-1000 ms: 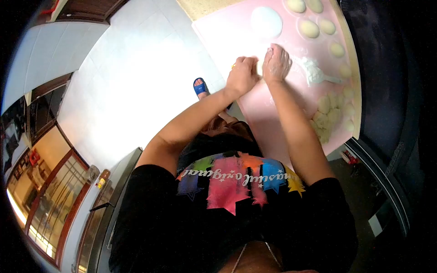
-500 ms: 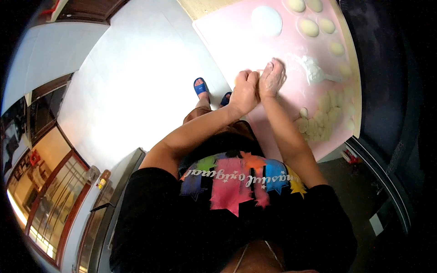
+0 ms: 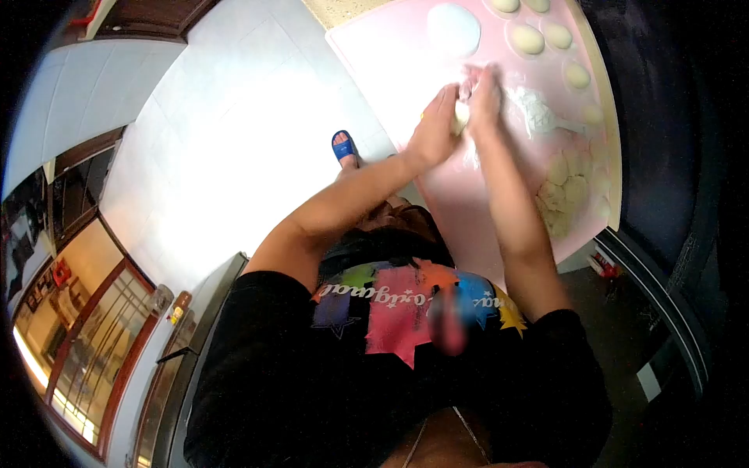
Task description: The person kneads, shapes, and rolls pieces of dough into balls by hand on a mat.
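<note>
Between my two hands a pale piece of dough (image 3: 461, 117) shows over the pink mat (image 3: 460, 210). My left hand (image 3: 438, 129) wraps round its left side, fingers together. On the other side my right hand (image 3: 485, 97) presses against it, somewhat blurred, with its fingers curled. Right of my hands lies a white spoon (image 3: 566, 125) beside a heap of white flour (image 3: 533, 111). A cluster of small dough pieces (image 3: 563, 191) rests nearer my right forearm. Several round dough balls (image 3: 527, 39) sit at the mat's far right.
A white round disc (image 3: 454, 30) lies on the far part of the mat. A dark appliance or cabinet (image 3: 663, 117) stands beyond the right edge. Pale floor tiles (image 3: 234, 140) spread at the left, with my foot in a blue slipper (image 3: 342, 146).
Both hands have moved away from my body and slightly right since half a second ago. They have parted a little, and the dough between them now shows.
</note>
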{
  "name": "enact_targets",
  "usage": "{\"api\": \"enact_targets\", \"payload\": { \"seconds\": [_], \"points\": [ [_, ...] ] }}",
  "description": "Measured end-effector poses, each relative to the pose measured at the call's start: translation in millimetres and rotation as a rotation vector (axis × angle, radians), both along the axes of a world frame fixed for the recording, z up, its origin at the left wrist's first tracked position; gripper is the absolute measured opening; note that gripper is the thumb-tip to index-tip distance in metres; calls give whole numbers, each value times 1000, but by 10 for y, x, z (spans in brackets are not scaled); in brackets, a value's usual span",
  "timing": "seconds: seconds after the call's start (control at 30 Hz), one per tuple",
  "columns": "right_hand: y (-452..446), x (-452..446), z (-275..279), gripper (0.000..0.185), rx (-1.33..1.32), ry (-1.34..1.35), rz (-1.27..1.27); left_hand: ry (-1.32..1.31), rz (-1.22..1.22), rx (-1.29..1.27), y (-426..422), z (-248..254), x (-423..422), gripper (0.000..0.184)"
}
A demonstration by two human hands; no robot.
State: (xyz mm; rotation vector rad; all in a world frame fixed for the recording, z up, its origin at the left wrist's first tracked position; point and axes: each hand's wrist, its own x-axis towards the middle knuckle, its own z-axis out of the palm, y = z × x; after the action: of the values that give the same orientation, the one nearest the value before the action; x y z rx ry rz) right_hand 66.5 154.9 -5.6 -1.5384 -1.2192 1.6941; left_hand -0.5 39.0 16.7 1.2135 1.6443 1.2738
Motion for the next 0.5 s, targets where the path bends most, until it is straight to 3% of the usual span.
{"api": "enact_targets", "payload": {
  "seconds": [0.03, 0.1, 0.17, 0.23, 0.3, 0.37, 0.43, 0.5],
  "points": [
    [-224, -18, 25, 45, 98, -141, -80, -2, -3, 4, -107, 2, 29, 70],
    [-638, 128, -232, 36, 579, -620, 22, -59, -71, 83, -313, -164, 107, 73],
    [-648, 207, -318, 28, 725, -617, 129, -2, -51, 82, -442, -222, 146, 72],
    [-520, 184, -326, 29, 932, -818, 220, 51, -42, 84, -428, -202, 84, 71],
    [-299, 123, -309, 28, 870, -844, 255, -65, -125, 57, -222, -88, -99, 69],
    [-81, 90, -319, 29, 958, -861, 330, 17, -69, 74, -64, -139, -156, 69],
    [124, 46, -368, 29, 1007, -872, 335, -62, -140, -35, 127, -87, -269, 71],
    [245, 49, -409, 29, 1047, -803, 484, -69, -96, -37, 249, -258, -185, 64]
  ]
}}
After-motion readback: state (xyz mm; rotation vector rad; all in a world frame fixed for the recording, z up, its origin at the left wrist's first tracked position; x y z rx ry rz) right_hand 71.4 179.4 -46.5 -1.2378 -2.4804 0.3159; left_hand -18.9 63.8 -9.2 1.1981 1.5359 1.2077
